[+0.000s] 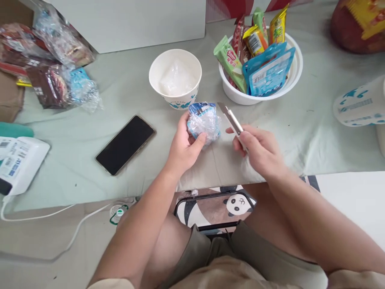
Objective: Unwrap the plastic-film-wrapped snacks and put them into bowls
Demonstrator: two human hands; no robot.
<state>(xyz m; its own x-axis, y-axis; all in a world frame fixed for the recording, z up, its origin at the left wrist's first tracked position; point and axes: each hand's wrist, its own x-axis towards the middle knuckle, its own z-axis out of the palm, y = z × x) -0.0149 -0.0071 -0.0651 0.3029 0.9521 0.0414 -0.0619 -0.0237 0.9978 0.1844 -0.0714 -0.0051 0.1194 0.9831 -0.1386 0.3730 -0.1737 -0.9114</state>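
Note:
My left hand (184, 145) grips a small snack wrapped in clear and blue plastic (205, 121), holding it on the pale green tablecloth (135, 92). My right hand (259, 149) is closed round a utility knife (231, 119), whose blade points up and left, close to the wrapped snack's right side. Just behind the snack stands a white paper cup (175, 78) with crumpled clear plastic inside.
A white bowl (289, 80) full of snack packets sits at the back right. A black phone (125, 144) lies left of my hands. Wrapped snacks (57, 80) pile at the far left, a white device (18, 162) with a cable below them. Another paper cup (359, 106) lies at right.

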